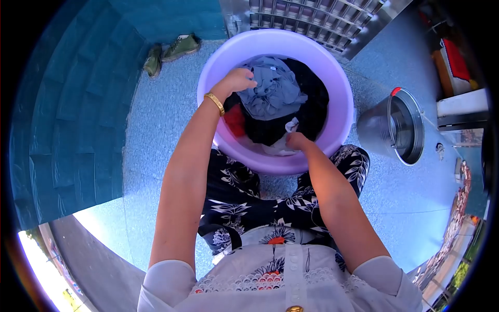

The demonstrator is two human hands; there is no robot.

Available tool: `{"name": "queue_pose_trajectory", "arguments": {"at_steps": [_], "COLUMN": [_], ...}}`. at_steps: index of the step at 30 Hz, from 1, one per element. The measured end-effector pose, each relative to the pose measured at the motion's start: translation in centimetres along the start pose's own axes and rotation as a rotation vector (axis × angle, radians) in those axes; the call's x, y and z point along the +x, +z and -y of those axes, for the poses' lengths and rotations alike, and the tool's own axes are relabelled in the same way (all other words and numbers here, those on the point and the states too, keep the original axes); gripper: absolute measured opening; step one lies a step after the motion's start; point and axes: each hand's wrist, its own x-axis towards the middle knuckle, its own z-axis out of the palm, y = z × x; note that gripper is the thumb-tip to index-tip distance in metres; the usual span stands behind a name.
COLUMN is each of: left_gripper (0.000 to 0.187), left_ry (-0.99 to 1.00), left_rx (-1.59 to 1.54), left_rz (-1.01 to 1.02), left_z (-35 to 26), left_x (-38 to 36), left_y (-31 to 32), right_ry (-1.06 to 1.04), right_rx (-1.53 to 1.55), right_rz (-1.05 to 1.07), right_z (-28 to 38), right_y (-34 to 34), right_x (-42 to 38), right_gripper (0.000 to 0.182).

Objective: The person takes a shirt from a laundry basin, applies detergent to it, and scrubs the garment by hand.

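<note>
A wide purple basin [340, 93] stands on the floor in front of my knees, with wet laundry in it. My left hand [239, 81] is over its left side, fingers loosely bent and slightly apart, beside a bunched grey-blue garment [273, 88]. Whether the fingertips touch that garment is hard to tell. Low in the basin, my right hand [297, 141] is closed around a white cloth [292, 125], whose end sticks up above the fist. Dark clothes [314, 99] lie around and under the grey-blue piece, and a red cloth [235, 120] shows at the left.
To the right of the basin stands a metal bucket [377, 127] with a red grip on its handle. Green shoes [180, 48] rest by the teal wall [78, 119]. A metal-framed door with a grille [312, 21] is just behind the basin. Speckled blue floor [161, 114] surrounds it.
</note>
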Motion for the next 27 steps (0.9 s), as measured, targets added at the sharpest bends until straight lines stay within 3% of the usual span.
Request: {"name": "queue_pose_trajectory", "arguments": {"at_steps": [2,5,8,10,12,13,15,16,18,19,22,24,25,27], "left_gripper": [0.047,0.041,0.036,0.033,0.033,0.03,0.031,0.031,0.032,0.032,0.032,0.031,0.031,0.03], "left_ry": [0.039,0.195,0.147,0.126,0.092,0.114,0.147,0.169,0.176,0.172,0.227,0.234,0.237,0.217], "left_rx": [0.092,0.112,0.058,-0.001,0.372,0.409,0.35,0.289,0.296,0.298,0.372,0.386,0.398,0.395], "left_rz": [0.058,-0.147,-0.173,-0.181,-0.321,-0.408,-0.369,-0.336,-0.297,-0.265,-0.265,-0.222,-0.171,-0.102], "left_z": [-1.0,-3.4,-3.9,-3.5,-3.8,-4.6,-5.5,-5.8,-6.5,-6.6,-6.4,-6.4,-6.3,-6.3], "left_x": [-0.8,-3.5,-6.2,-6.6,-6.7,-6.5,-5.6,-5.3,-5.1,-5.0,-4.7,-4.3,-4.1,-3.6], "left_y": [-0.9,-1.2,-0.4,0.1,0.3,0.4,0.5,0.5,0.5,0.5,0.8,1.0,1.2,1.4], "right_ry": [-0.044,0.051,0.03,0.028,-0.044,-0.036,-0.104,-0.098,-0.056,0.032,0.123,0.032,0.03,-0.143], "right_rx": [-0.1,-0.068,-0.067,-0.047,0.02,0.027,0.186,0.192,0.233,0.119,0.056,0.058,0.05,-0.124], "right_rz": [0.052,-0.098,-0.242,-0.201,-0.278,-0.283,-0.268,-0.274,-0.113,-0.088,0.013,-0.088,-0.09,0.414], "right_z": [0.4,0.9,2.4,3.0,3.3,3.2,2.9,2.5,2.1,3.9,3.5,2.6,2.5,2.9], "right_y": [-1.2,-4.1,-7.3,-9.1,-9.4,-9.2,-7.9,-7.0,-5.1,-7.3,-4.6,-1.6,-1.7,-2.8], "right_x": [0.6,2.8,4.5,6.0,7.3,8.1,9.6,10.3,11.1,8.1,8.3,7.9,7.6,5.4], "right_gripper": [0.023,0.031,0.04,0.05,0.069,0.069,0.087,0.087,0.097,0.094,0.083,0.065,0.065,0.048]}}
